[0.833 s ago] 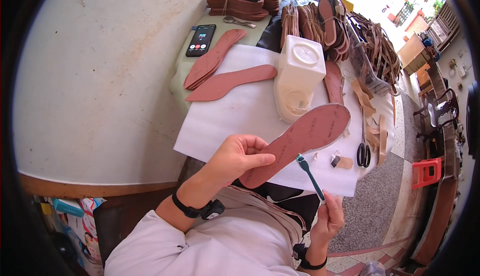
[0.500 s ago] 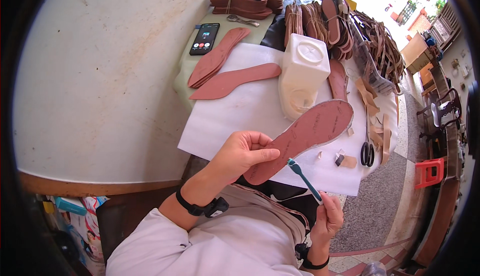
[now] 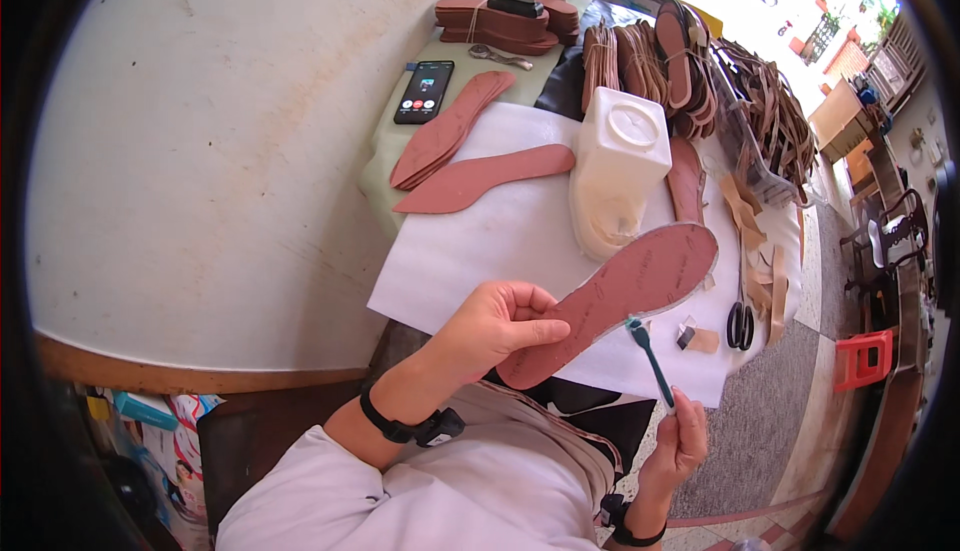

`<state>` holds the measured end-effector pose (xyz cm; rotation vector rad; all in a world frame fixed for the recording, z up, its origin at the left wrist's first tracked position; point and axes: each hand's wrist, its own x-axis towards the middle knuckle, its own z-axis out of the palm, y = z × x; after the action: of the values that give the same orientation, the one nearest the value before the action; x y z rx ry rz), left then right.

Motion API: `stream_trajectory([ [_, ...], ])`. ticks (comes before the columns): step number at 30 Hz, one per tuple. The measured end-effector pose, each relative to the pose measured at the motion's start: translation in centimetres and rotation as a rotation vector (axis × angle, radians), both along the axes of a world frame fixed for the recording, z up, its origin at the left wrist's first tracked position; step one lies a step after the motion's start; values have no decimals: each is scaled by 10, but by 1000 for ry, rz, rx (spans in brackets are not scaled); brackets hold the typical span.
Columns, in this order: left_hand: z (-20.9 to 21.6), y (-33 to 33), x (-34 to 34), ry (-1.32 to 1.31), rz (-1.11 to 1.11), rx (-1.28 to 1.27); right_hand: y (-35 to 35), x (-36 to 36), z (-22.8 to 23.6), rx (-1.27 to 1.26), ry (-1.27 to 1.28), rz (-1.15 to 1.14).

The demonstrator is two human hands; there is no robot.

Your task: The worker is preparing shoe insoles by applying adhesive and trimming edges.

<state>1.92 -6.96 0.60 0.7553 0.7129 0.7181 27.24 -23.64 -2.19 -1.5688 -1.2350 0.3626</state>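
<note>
Sitting farther right along the red-brown insole (image 3: 630,296) than before: green brush (image 3: 651,359)

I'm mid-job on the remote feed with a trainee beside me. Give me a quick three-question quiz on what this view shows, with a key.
1. Which hand holds the green-handled brush?
2. True or false: the black-handled scissors lie to the right of the white plastic container.
3. What does the left hand hold?
A. a phone
B. a reddish-brown insole
C. a loose tan strip

Key:
1. The right hand.
2. True.
3. B.
</note>
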Motion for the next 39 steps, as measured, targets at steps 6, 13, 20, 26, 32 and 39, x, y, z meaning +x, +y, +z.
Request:
stream_trajectory([
  [6, 6, 2, 4, 5, 8, -4, -3, -8, 3, -20, 44, 88],
  [13, 0, 4, 4, 7, 46, 20, -6, -14, 2, -41, 71, 161],
  [20, -1, 5, 5, -2, 62, 8, -6, -16, 6, -65, 98, 222],
  [26, 2, 3, 6, -24, 54, 1, -6, -14, 4, -48, 69, 166],
  [32, -2, -1, 8, -23, 35, 3, -5, -5, -3, 23, -32, 68],
  [39, -2, -4, 5, -11, -12, 3, -1, 2, 0, 33, 2, -55],
])
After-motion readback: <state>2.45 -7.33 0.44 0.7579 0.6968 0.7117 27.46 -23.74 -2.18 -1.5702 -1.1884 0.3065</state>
